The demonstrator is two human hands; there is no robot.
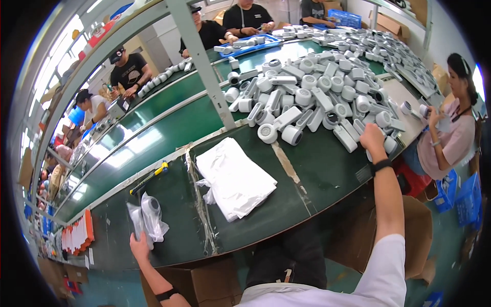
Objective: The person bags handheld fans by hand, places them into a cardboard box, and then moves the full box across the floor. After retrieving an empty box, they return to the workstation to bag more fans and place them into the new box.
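At the table's near left edge my left hand (139,247) is closed on the lower end of a white handheld fan in a clear plastic bag (135,219). A second bagged handheld fan (153,217) lies right beside it. My right hand (372,138) reaches out to the right edge of a large pile of white-and-grey handheld fans (317,97), with round grilled heads and straight handles. Its fingers are curled in among them; what they grip is hidden. Between my hands lies a stack of white plastic bags (235,179).
A yellow-and-black tool (149,178) lies behind the bagged fans. Orange-and-white flat boxes (77,233) stand at the far left. A metal post (202,64) rises past the table. A co-worker (450,123) handles a fan at right; others sit across the green conveyor (153,128). Cardboard boxes (378,233) stand below.
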